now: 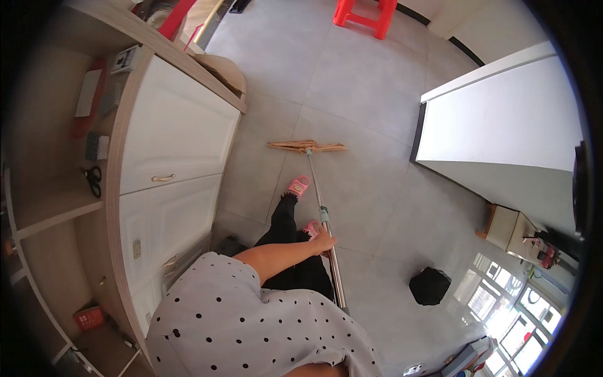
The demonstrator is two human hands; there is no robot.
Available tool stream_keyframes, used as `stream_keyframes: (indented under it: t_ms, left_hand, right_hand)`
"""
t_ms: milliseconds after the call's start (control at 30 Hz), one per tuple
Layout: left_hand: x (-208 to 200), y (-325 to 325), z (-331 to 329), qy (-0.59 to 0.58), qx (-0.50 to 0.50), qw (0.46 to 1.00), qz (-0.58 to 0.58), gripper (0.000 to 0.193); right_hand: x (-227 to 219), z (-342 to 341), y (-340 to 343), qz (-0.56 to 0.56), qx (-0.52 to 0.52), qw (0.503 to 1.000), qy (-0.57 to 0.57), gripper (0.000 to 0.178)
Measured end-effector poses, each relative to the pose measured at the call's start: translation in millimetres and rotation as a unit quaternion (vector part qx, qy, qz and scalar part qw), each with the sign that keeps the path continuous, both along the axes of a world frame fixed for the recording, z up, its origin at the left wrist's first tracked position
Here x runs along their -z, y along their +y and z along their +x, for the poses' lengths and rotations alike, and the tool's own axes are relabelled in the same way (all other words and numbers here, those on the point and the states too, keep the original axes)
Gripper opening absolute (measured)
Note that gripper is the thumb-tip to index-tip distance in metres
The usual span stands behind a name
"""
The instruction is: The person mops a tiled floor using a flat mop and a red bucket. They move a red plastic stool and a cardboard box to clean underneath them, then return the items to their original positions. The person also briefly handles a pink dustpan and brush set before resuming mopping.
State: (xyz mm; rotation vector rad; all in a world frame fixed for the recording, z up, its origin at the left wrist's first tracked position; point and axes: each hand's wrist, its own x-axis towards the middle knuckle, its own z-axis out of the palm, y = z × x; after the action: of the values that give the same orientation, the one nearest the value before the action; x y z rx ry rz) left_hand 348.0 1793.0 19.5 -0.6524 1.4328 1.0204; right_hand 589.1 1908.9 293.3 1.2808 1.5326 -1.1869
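Head camera: left hand (323,241) wrapped round the steel pole (337,276); brown mop head (308,146) on the grey floor (370,163), beyond the pink slippers (299,185). Right hand hidden, grip cannot be told. Probably best: flat, overlapping strokes, clear of the cabinet (179,125).

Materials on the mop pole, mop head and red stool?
Mop pole: probably polished metal; bright streaks run along it.
Mop head: likely matte fabric; tan, bunched, no shine, fibre type unclear.
Red stool: looks like smooth moulded plastic; uniform colour, legs and crossbar blend together.
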Motion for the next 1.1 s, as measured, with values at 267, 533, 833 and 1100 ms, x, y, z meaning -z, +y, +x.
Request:
stream_keyframes:
  t_ms: [267, 533, 833, 1100]
  left_hand:
    - [-20, -7, -80, 0.016, -0.126, 0.988, 0.083, 0.041]
    - [-45, -118, -208, 0.119, -0.078, 0.986, 0.088, 0.025]
    - [1, -325, -158, 0.083, -0.133, 0.965, -0.21, 0.015]
    - [-42, -275, -138, 0.026, -0.204, 0.967, -0.149, 0.018]
  right_hand:
    - [-6, -126, -1, -0.088, 0.082, 0.989, 0.091, 0.016]
    - [27, -262, 9, -0.312, 0.342, 0.878, 0.12, 0.017]
    - [34, -304, 37, -0.315, 0.428, 0.838, 0.124, 0.017]
    - [26, -316, 86, -0.371, 0.562, 0.73, 0.116, 0.026]
